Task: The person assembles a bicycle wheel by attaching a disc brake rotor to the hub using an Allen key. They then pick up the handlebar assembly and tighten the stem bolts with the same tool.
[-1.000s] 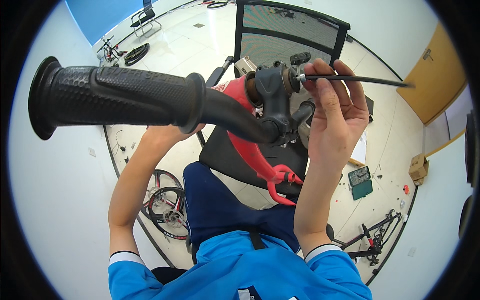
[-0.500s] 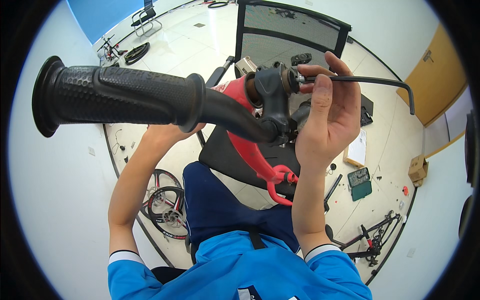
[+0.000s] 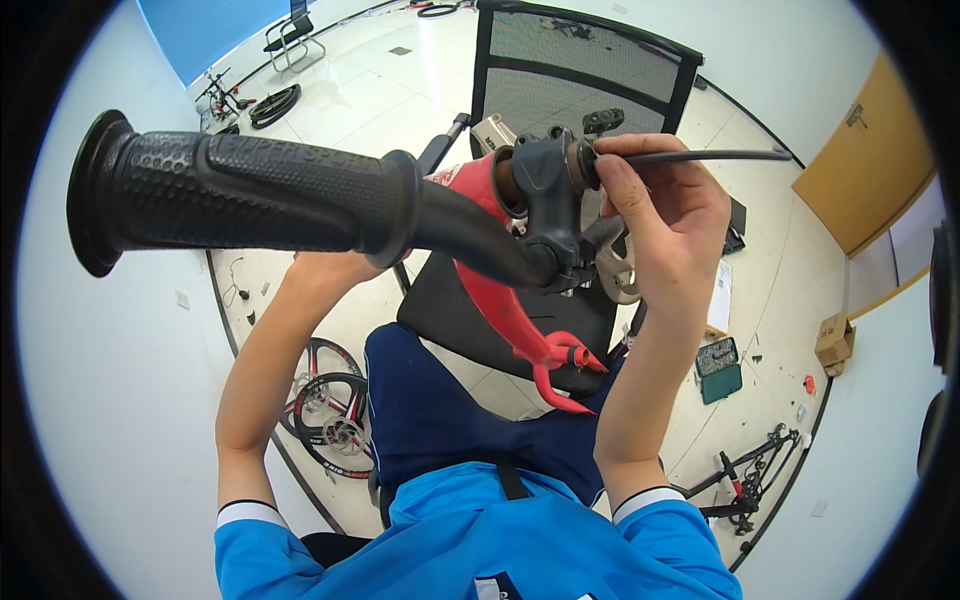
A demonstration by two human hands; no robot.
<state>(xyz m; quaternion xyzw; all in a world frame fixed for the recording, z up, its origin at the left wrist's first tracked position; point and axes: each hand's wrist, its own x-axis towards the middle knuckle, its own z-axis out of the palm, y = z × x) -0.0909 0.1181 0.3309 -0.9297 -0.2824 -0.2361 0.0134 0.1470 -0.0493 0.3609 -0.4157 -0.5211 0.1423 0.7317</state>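
A black handlebar grip stretches across the left, its bent bar running into a black stem. Behind and below the stem curves a red bicycle frame. My right hand is closed, thumb and fingertips pinching a black hex key close to the end cap of the stem. The key's long shaft points right, with its tip at the stem's end. Under the grip, my left hand shows only in part; its fingers are hidden behind the grip and bar.
A black office chair stands right behind the bike parts. Spoked wheels lie at lower left. On the floor to the right are a green tool case, a cardboard box and a dark bicycle frame.
The hex key has turned, its bent end swinging from pointing down to seen nearly end-on. My right hand has rolled, fingers curling in around the key. The left arm has stayed put.
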